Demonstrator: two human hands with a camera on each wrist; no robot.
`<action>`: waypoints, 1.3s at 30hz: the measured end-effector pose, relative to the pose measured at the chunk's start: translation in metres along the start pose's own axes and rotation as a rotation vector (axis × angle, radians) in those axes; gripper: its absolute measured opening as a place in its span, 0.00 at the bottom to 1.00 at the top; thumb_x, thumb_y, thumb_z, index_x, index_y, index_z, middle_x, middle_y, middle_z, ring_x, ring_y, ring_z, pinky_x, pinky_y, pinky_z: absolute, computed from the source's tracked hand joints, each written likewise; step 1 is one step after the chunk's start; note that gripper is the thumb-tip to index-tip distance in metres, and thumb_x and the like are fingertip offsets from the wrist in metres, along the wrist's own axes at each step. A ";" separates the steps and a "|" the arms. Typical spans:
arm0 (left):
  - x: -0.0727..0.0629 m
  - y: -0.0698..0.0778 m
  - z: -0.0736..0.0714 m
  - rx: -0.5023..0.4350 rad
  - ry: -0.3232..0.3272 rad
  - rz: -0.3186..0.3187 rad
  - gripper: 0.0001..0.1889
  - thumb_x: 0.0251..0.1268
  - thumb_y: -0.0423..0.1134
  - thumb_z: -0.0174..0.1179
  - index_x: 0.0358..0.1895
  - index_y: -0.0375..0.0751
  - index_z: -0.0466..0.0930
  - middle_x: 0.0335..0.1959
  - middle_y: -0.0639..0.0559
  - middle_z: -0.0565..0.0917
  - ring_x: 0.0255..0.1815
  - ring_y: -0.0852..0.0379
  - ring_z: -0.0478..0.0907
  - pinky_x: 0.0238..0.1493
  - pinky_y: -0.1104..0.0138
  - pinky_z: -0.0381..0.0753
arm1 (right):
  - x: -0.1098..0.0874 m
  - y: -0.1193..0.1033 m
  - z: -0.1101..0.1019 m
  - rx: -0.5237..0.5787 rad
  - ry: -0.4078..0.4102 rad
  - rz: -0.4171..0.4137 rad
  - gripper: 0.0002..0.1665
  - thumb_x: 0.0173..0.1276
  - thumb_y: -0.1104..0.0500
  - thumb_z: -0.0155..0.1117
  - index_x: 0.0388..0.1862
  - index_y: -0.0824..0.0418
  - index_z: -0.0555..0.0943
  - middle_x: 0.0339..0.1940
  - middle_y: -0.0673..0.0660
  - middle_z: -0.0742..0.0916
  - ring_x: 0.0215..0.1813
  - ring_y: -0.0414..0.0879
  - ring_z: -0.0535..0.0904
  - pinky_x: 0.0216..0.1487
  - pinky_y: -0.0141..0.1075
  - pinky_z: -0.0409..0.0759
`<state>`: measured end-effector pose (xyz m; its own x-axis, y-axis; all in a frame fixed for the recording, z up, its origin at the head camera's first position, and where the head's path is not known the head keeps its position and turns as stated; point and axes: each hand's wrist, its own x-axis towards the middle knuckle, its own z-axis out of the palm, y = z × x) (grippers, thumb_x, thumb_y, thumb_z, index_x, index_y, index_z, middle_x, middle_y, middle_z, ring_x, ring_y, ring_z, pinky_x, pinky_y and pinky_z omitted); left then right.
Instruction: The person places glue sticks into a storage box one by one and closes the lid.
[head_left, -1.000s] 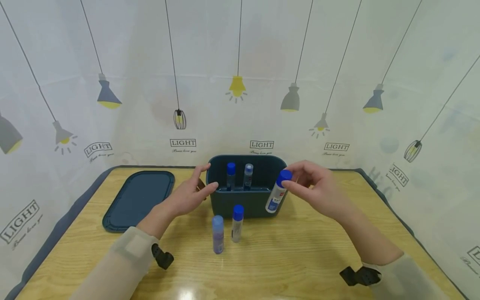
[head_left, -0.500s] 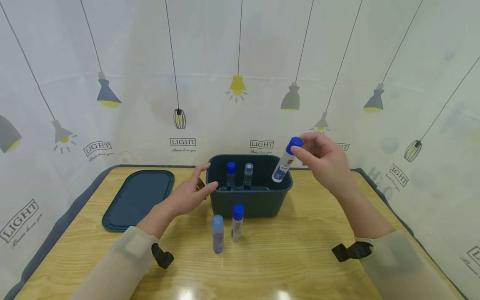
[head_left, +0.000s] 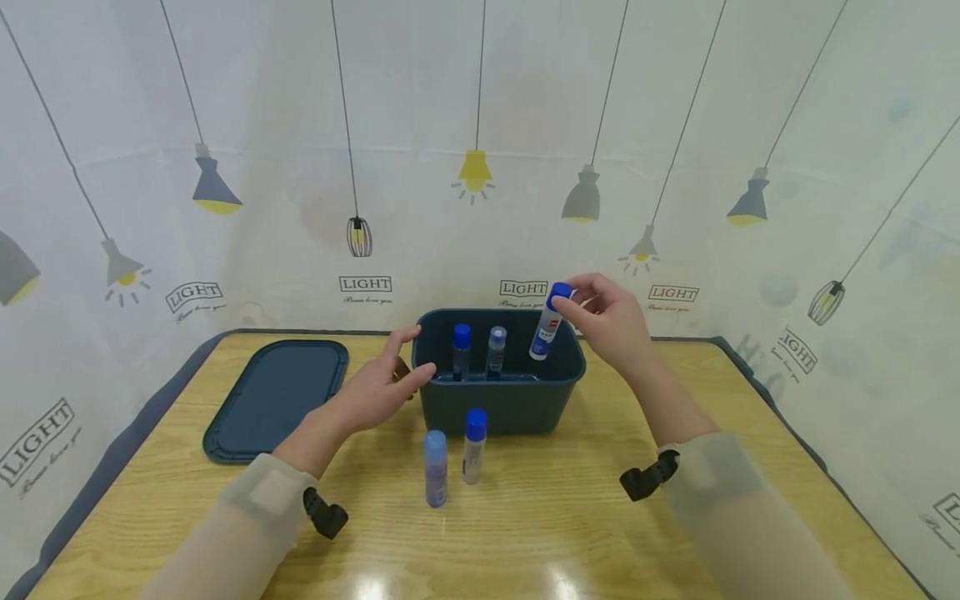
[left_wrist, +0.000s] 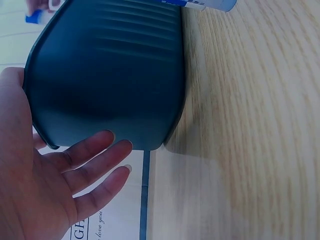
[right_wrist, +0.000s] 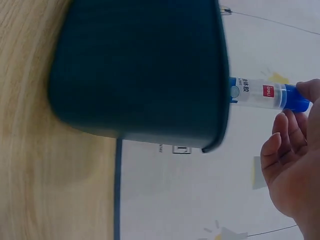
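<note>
My right hand [head_left: 611, 325] pinches the blue cap of a glue stick [head_left: 546, 333], its clear body hanging tilted at the right end of the dark teal bin [head_left: 495, 408]. In the right wrist view the label of this glue stick [right_wrist: 257, 93] shows, its lower end hidden behind the bin wall. My left hand [head_left: 375, 387] rests at the bin's left end, thumb and index finger at the rim, the others extended beside the wall. Inside the bin stand a blue-capped glue stick [head_left: 461, 354] and a clear-capped one [head_left: 496, 354].
In front of the bin, a pale blue-capped purplish tube [head_left: 436, 471] and a blue-capped glue stick [head_left: 474, 446] stand upright on the wooden table [head_left: 540, 517]. A flat teal lid [head_left: 281, 400] lies at left. The printed curtain [head_left: 420, 208] hangs behind.
My right hand has lifted the glue stick from in front of the bin's right front corner, then carried it left over the opening. My left hand has stayed at the rim.
</note>
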<state>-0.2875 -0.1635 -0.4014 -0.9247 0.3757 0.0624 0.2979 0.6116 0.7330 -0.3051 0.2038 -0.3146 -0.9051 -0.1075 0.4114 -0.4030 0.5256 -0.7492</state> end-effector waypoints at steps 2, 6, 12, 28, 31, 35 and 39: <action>0.000 0.000 0.001 0.003 0.000 0.001 0.43 0.85 0.69 0.50 0.91 0.61 0.42 0.51 0.39 0.88 0.48 0.43 0.87 0.50 0.52 0.84 | 0.002 0.005 0.006 -0.026 -0.019 0.013 0.22 0.80 0.46 0.72 0.62 0.58 0.86 0.43 0.55 0.86 0.40 0.45 0.82 0.41 0.34 0.82; 0.000 0.000 0.002 0.014 0.000 0.002 0.43 0.85 0.70 0.49 0.91 0.61 0.42 0.50 0.39 0.88 0.47 0.44 0.87 0.50 0.53 0.83 | 0.006 0.015 0.015 -0.056 -0.052 0.043 0.22 0.80 0.46 0.71 0.63 0.57 0.85 0.45 0.57 0.87 0.45 0.49 0.82 0.46 0.37 0.81; 0.001 0.000 0.004 0.007 0.004 -0.007 0.44 0.84 0.71 0.48 0.91 0.63 0.42 0.50 0.39 0.88 0.46 0.46 0.86 0.49 0.55 0.83 | 0.013 0.033 0.028 -0.094 -0.063 0.077 0.24 0.80 0.46 0.71 0.65 0.58 0.85 0.51 0.62 0.88 0.53 0.57 0.84 0.55 0.48 0.84; -0.001 0.000 0.007 0.031 0.009 0.002 0.43 0.86 0.69 0.47 0.91 0.61 0.41 0.50 0.39 0.87 0.44 0.52 0.85 0.47 0.56 0.82 | 0.013 0.054 0.041 -0.172 -0.196 0.155 0.28 0.77 0.42 0.72 0.68 0.55 0.87 0.85 0.64 0.71 0.87 0.73 0.53 0.83 0.71 0.56; -0.002 0.001 0.006 0.030 0.014 0.005 0.43 0.86 0.69 0.47 0.91 0.61 0.41 0.50 0.39 0.87 0.44 0.51 0.85 0.47 0.57 0.82 | 0.016 0.053 0.042 -0.182 -0.228 0.171 0.27 0.77 0.41 0.72 0.68 0.53 0.87 0.84 0.62 0.73 0.88 0.71 0.54 0.84 0.70 0.55; -0.001 0.001 0.005 0.027 0.012 0.015 0.43 0.86 0.69 0.47 0.91 0.60 0.41 0.49 0.39 0.87 0.46 0.46 0.86 0.47 0.56 0.82 | 0.017 0.050 0.042 -0.171 -0.265 0.212 0.27 0.78 0.42 0.71 0.68 0.53 0.87 0.84 0.62 0.75 0.89 0.69 0.56 0.85 0.69 0.56; -0.001 0.000 0.006 0.017 0.017 0.018 0.42 0.86 0.69 0.47 0.91 0.60 0.41 0.48 0.39 0.88 0.47 0.42 0.86 0.47 0.56 0.82 | 0.017 0.047 0.042 -0.154 -0.281 0.245 0.26 0.79 0.44 0.71 0.69 0.53 0.87 0.85 0.61 0.74 0.89 0.72 0.54 0.85 0.69 0.57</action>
<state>-0.2854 -0.1596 -0.4054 -0.9230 0.3748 0.0868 0.3181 0.6166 0.7201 -0.3454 0.1916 -0.3643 -0.9822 -0.1790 0.0567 -0.1654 0.6821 -0.7123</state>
